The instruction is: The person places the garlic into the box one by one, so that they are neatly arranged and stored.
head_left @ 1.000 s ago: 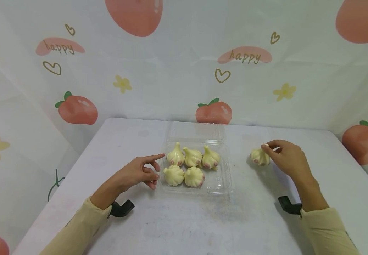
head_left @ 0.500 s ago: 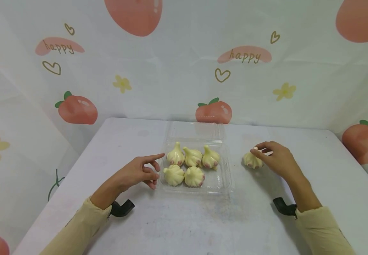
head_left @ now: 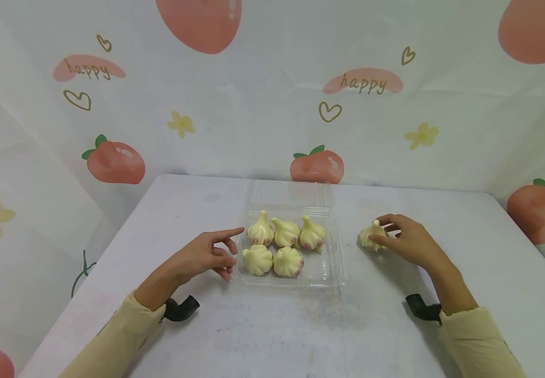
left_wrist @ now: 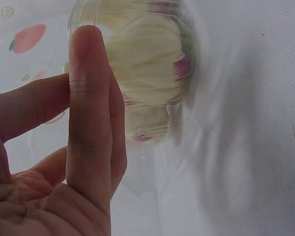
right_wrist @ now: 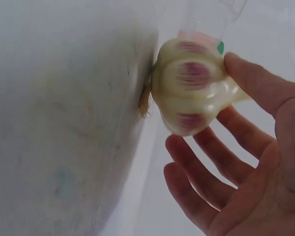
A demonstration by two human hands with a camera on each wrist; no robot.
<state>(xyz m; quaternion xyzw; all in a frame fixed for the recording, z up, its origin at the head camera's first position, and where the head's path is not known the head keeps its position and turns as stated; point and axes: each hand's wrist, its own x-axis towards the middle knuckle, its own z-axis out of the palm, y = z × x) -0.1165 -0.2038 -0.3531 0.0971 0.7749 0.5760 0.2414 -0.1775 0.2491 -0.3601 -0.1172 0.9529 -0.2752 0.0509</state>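
My right hand (head_left: 409, 240) holds a garlic bulb (head_left: 373, 236) by its side, thumb in front and fingers behind. In the right wrist view that bulb (right_wrist: 189, 88) is cream with purple streaks, its roots against the table. A clear plastic clamshell box (head_left: 334, 262) stands to its left, lid folded back, with several garlic bulbs in two rows; one is the front-left bulb (head_left: 257, 260). At the box's left side is my left hand (head_left: 208, 254), index finger extended and the others bent loosely. Seen from the left wrist, a finger (left_wrist: 88, 98) rests against or very near the clear wall.
The box's raised lid (head_left: 289, 195) lies toward the back of the white table (head_left: 272, 336). A patterned cloth (head_left: 253, 115) hangs behind the table. Black wrist mounts (head_left: 181, 308) sit under both forearms.
My right hand has carried the garlic bulb left toward the box and down to the table. Its fingers have slid from the bulb's stem to its side. The left hand stays still.
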